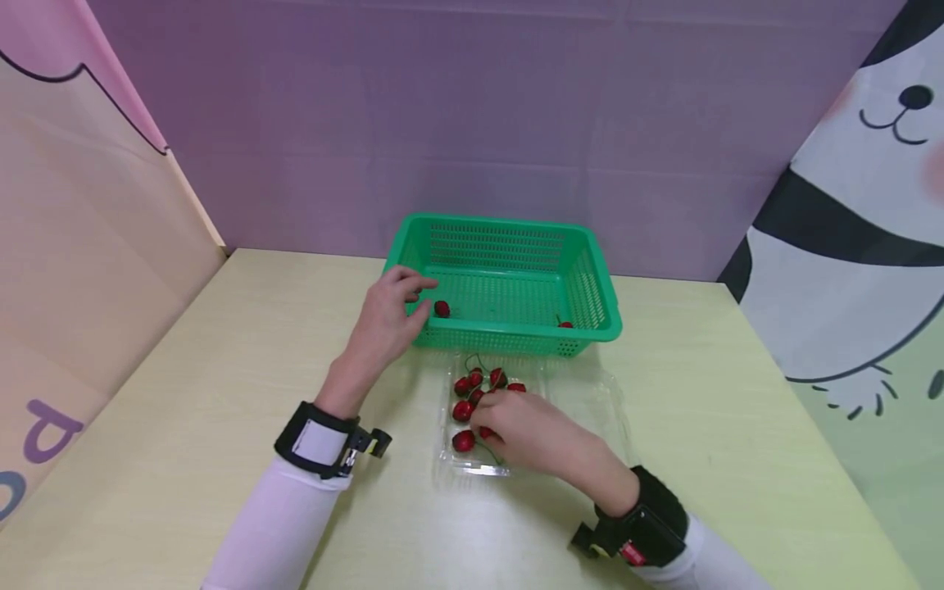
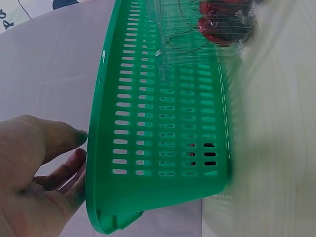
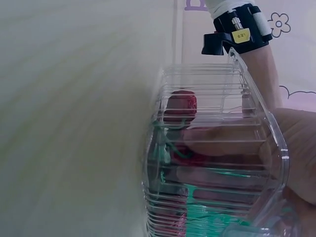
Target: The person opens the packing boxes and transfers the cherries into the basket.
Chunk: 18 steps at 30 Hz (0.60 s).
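Note:
A clear plastic clamshell box [image 1: 472, 469] holds several red cherries [image 1: 463, 442] with green stems. My right hand [image 1: 527, 430] reaches into it from the right. Through the box wall in the right wrist view, its thumb and a finger pinch a cherry [image 3: 190, 157]; another cherry [image 3: 180, 106] lies beside them. My left hand [image 1: 387, 315] is at the left front corner of a green basket [image 1: 516, 328], its fingers bent loosely with nothing between them. In the left wrist view its fingertips are beside the basket rim; whether they touch cannot be told.
Inside the basket one cherry [image 1: 442, 309] lies near the left front and another [image 1: 565, 324] near the right front. The box's clear lid [image 1: 590, 401] lies folded out to the right. A purple backdrop [image 1: 472, 123] stands behind the pale tabletop [image 1: 258, 369].

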Each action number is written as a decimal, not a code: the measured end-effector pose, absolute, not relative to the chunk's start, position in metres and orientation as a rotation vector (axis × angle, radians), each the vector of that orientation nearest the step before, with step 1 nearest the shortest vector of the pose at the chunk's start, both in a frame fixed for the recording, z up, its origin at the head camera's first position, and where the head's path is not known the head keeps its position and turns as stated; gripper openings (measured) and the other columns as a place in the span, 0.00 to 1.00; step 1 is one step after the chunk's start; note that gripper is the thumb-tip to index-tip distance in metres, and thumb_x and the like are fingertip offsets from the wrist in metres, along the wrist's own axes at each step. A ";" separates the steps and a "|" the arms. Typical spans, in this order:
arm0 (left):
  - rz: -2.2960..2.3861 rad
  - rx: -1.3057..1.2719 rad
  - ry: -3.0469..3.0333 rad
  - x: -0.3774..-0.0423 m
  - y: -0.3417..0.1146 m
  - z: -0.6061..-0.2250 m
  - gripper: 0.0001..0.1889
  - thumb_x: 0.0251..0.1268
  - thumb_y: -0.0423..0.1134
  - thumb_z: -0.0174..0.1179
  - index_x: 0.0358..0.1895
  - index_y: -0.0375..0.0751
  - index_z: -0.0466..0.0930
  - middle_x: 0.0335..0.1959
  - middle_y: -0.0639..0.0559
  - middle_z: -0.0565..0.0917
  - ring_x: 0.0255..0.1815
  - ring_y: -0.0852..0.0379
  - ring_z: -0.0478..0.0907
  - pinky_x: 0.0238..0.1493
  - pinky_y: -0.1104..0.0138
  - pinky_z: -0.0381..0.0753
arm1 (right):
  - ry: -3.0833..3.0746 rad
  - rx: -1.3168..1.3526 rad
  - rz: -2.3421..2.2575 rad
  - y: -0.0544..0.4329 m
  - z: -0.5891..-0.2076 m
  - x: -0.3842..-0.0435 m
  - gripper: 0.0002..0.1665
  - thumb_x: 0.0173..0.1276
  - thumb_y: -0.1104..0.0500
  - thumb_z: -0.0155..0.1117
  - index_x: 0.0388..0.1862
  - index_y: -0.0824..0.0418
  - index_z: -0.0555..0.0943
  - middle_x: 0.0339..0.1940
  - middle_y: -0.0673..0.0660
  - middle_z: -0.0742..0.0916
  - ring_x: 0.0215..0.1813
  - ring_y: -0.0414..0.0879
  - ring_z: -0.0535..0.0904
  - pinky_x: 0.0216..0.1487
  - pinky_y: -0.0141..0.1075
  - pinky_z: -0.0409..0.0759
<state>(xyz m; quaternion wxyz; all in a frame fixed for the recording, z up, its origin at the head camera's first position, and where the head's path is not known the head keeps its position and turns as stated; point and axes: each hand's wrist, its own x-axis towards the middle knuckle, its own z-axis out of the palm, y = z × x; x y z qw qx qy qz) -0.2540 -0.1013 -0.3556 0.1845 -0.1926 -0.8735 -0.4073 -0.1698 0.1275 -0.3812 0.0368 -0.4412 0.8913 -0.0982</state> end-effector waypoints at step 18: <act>-1.144 -0.524 -2.494 -0.253 -0.099 -0.356 0.14 0.66 0.25 0.66 0.53 0.33 0.87 0.50 0.42 0.79 0.51 0.43 0.82 0.54 0.58 0.84 | 2.734 -1.328 -0.399 0.129 -0.378 -0.170 0.10 0.62 0.71 0.71 0.30 0.58 0.82 0.28 0.47 0.79 0.30 0.39 0.72 0.33 0.30 0.77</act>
